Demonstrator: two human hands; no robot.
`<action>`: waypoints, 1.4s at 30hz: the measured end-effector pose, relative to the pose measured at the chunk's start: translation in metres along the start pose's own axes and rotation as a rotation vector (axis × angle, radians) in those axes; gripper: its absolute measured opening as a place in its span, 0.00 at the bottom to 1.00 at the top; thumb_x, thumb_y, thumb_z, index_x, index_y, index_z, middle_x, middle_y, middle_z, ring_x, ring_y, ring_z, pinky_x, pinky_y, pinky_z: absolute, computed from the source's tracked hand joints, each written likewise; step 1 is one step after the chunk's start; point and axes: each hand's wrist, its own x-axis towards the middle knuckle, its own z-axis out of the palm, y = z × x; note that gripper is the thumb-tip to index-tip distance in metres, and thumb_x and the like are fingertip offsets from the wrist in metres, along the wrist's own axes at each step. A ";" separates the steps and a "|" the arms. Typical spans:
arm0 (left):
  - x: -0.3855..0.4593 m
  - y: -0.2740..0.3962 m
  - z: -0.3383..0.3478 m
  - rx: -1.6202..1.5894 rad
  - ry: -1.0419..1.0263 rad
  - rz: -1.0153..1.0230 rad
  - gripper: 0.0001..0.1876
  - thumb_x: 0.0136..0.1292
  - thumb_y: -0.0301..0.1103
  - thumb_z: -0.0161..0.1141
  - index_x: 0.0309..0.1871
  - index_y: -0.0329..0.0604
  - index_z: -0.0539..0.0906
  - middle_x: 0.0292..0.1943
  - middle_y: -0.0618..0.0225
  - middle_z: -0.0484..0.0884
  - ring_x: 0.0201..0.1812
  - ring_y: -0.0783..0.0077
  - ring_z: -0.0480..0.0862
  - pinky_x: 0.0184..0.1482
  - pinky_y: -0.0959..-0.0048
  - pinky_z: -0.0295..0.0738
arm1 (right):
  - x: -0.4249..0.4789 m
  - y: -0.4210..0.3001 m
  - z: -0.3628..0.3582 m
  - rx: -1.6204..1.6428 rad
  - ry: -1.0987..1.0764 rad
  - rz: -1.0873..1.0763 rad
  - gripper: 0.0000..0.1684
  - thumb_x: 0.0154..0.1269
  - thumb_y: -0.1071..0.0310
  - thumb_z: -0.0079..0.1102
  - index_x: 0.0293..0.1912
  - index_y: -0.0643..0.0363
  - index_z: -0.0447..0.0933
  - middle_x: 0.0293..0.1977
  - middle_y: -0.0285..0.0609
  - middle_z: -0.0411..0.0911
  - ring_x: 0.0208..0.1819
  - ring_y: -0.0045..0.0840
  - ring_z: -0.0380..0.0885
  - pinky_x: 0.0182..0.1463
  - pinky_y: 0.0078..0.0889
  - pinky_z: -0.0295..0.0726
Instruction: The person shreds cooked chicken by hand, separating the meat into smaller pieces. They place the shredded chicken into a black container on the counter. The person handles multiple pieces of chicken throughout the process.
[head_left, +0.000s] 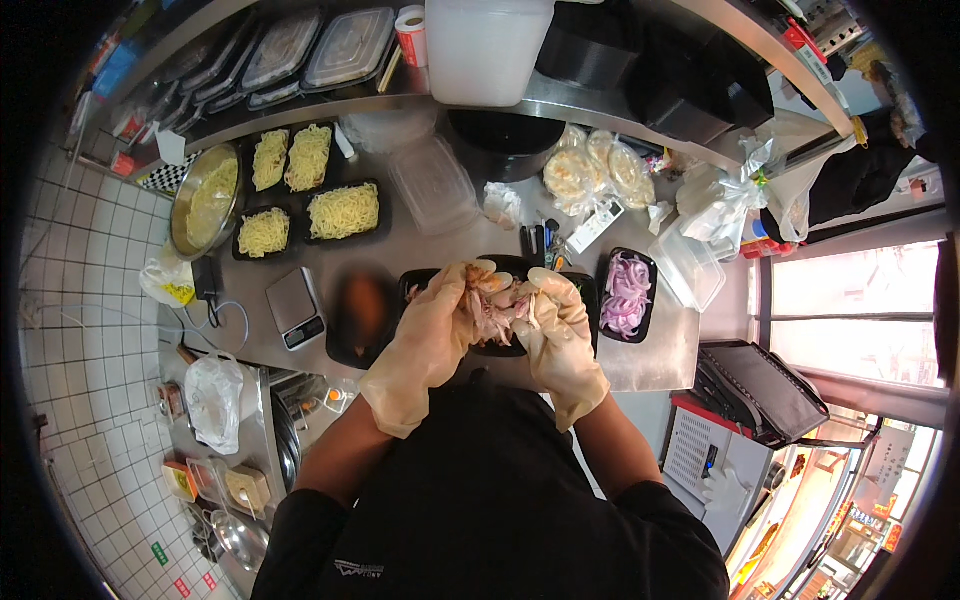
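Pale, loose gloves cover both of my hands, which are raised close together in front of my chest. My left hand (439, 330) grips one side of a piece of shredded cooked meat (491, 311), browned at its top. The other side of the meat is in the fingers of my right hand (559, 319). Black plastic trays lie beneath, largely hidden by the gloves. Left of them, a black tray (341, 341) holds a reddish-brown food that looks blurred. To the right stands a black tray of sliced red onion (627, 292).
Black trays of noodles (343, 212) and a metal bowl (206, 199) stand at the back left. A digital kitchen scale (295, 304) is nearer. Bagged flatbreads (596, 169), clear lids (433, 184) and a clear container (694, 266) lie beneath or near an overhead steel shelf (600, 112).
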 end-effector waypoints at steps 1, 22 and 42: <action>0.000 -0.001 -0.002 -0.010 -0.031 0.003 0.20 1.01 0.41 0.49 0.76 0.34 0.79 0.73 0.54 0.85 0.70 0.60 0.90 0.73 0.54 0.90 | 0.001 0.001 -0.004 0.036 -0.041 0.021 0.17 0.96 0.68 0.63 0.75 0.55 0.82 0.67 0.50 0.91 0.65 0.32 0.92 0.68 0.40 0.93; -0.026 0.043 0.028 0.775 -0.052 -0.179 0.22 0.87 0.50 0.70 0.54 0.36 0.94 0.36 0.75 0.86 0.34 0.83 0.82 0.39 0.76 0.74 | 0.005 -0.012 0.010 -0.007 -0.023 0.068 0.14 0.92 0.73 0.65 0.68 0.63 0.87 0.60 0.48 0.93 0.53 0.22 0.90 0.61 0.32 0.89; -0.015 0.022 0.018 1.109 -0.008 0.058 0.18 0.91 0.39 0.64 0.55 0.29 0.93 0.45 0.60 0.94 0.47 0.70 0.91 0.55 0.65 0.84 | 0.002 -0.030 0.025 -0.272 -0.030 0.155 0.18 0.86 0.79 0.69 0.69 0.66 0.88 0.58 0.41 0.94 0.58 0.22 0.91 0.66 0.33 0.91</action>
